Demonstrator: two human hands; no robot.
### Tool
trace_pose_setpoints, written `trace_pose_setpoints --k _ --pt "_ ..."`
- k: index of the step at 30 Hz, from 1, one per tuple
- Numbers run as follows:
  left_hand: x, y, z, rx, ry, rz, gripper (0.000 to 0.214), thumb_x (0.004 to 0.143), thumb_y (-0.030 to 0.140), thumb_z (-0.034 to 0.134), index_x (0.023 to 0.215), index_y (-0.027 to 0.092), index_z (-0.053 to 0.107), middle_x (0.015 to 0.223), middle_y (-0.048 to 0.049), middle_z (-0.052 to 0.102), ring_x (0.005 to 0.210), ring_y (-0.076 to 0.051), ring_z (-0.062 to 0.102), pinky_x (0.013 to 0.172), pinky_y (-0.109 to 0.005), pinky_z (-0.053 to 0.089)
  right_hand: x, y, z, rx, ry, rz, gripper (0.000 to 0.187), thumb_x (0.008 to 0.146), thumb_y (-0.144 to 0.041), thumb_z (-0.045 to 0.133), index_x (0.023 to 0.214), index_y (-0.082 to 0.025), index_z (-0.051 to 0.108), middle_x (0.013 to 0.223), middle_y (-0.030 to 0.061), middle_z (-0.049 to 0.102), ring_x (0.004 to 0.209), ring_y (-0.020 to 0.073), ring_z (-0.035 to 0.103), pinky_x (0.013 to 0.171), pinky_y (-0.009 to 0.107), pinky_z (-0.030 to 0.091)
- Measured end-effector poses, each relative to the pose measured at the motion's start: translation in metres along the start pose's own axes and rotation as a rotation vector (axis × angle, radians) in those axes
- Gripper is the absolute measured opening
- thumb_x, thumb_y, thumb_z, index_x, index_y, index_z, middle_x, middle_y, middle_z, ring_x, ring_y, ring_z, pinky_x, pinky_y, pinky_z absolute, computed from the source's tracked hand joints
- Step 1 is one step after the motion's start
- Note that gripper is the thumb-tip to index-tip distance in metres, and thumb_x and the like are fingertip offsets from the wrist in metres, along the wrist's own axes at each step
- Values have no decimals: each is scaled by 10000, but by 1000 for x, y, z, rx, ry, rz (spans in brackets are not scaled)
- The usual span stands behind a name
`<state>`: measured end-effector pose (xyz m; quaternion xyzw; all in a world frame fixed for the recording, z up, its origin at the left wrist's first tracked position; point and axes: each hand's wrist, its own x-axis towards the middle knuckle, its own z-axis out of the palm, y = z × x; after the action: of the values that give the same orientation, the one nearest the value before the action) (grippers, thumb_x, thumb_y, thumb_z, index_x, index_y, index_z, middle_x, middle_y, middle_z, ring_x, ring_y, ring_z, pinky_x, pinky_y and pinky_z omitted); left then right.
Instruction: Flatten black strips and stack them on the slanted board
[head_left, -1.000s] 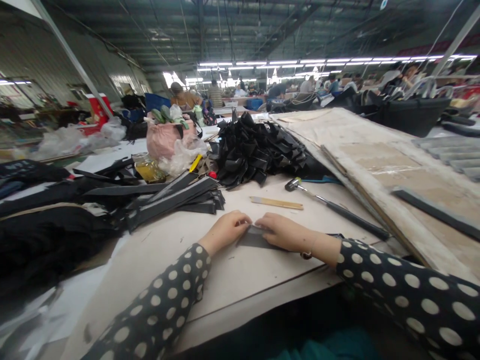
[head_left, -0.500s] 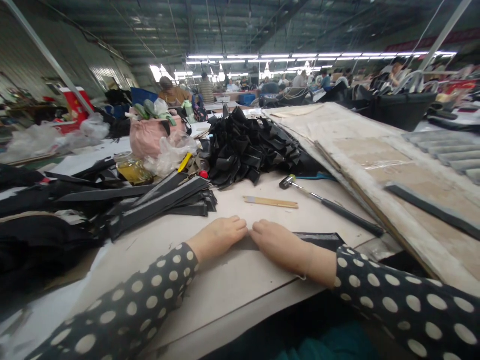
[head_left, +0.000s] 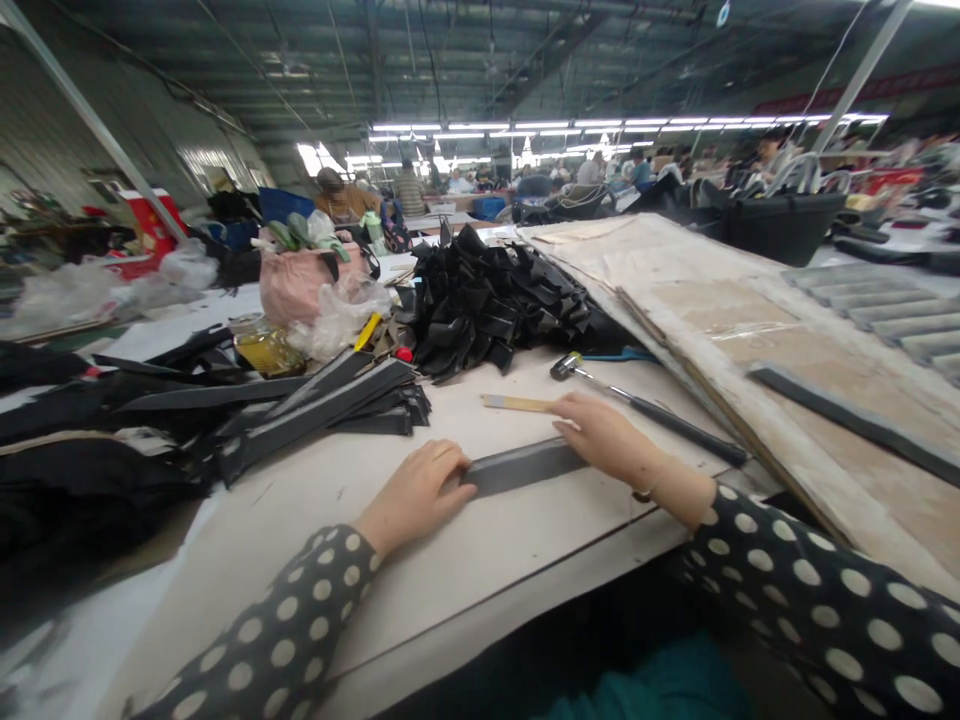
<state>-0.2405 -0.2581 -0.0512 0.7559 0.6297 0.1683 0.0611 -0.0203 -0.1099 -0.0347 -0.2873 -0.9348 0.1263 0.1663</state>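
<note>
Holding the strip point(head_left: 525, 469) mid-frame, my left hand point(head_left: 420, 492) needed steadiness; my right hand's point(head_left: 611, 436) grip by the stick point(head_left: 517, 403) I couldn't tell.

Strip lights point(head_left: 478, 126) run in rows beneath the metal roof point(head_left: 465, 60) of a factory workshop, where people point(head_left: 339, 200) fill the background and black pieces point(head_left: 495, 300) lie heaped near a hammer point(head_left: 664, 412) on a worktop point(head_left: 450, 560).

I count one bare left hand point(head_left: 415, 495) and one bare right hand point(head_left: 609, 440), one flat dark-grey strip point(head_left: 525, 468) between them, one tan wooden stick point(head_left: 516, 403), one black-handled metal hammer point(head_left: 660, 411), one pink cloth bag point(head_left: 296, 287), one see-through yellowish jar point(head_left: 262, 345); the heaped black scraps point(head_left: 491, 300) beat my counting.
</note>
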Motion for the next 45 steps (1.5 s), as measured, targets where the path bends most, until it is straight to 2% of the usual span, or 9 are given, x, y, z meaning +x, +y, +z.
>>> trace_pose_setpoints --k 3,7,17,21,24,29,35,40,45 --pt "-2 -3 1 -80 11 -91 235 740 367 556 888 188 519 922 -40 533 857 -189 495 784 -332 411 2 17 -7 -201 -56 0 262 851 -167 370 886 -115 625 907 111 580 878 194 519 812 299 368" --pt "-2 -3 4 -162 48 -168 430 705 377 595 1070 203 450 1013 -48 515 896 -196 504 801 -344 414 6 28 -1 -253 -133 16 280 860 -191 365 809 -125 633 859 108 588 835 184 531 765 271 373" --pt "-6 -3 -1 -146 -5 -58 281 745 370 575 973 211 533 978 -37 547 917 -193 484 825 -329 386 20 46 -8 -228 -278 -17 221 823 -264 428 850 -171 626 866 56 616 774 161 548 701 250 375" --pt "-7 -4 2 -158 33 -112 350 712 374 606 1001 201 510 984 -47 536 896 -196 490 804 -334 394 18 19 -7 -222 -181 45 213 812 -254 424 791 -165 617 822 54 612 719 150 537 657 244 364" --pt "-7 -5 3 -146 21 -114 309 708 368 609 951 199 520 948 -38 538 871 -191 488 784 -326 393 16 -20 0 -91 -120 -53 174 794 -214 440 766 -172 606 790 33 608 706 133 529 643 227 356" --pt "-7 -5 4 -136 22 -123 276 706 365 606 914 202 527 895 -24 532 828 -180 480 749 -312 389 20 -75 29 -57 -214 -187 161 782 -185 457 781 -164 617 794 49 612 729 147 541 636 236 352" --pt "-5 -6 4 -134 6 -100 286 731 433 560 889 196 538 876 -33 532 825 -187 471 752 -318 385 30 -91 46 -139 -255 -242 231 826 -199 395 842 -136 616 812 88 616 754 179 559 657 266 372" --pt "-4 -7 3 -123 -28 -101 253 740 404 557 898 209 528 901 -24 528 838 -183 473 752 -310 388 27 -78 39 -170 -251 -229 226 819 -200 398 819 -136 615 818 90 612 754 177 546 646 262 363" --pt "-5 -7 1 -122 -49 -87 233 751 371 554 920 214 521 983 -28 525 913 -193 465 819 -326 373 13 -26 15 -165 -259 -140 219 826 -229 398 756 -163 595 795 61 602 729 156 530 631 246 343"
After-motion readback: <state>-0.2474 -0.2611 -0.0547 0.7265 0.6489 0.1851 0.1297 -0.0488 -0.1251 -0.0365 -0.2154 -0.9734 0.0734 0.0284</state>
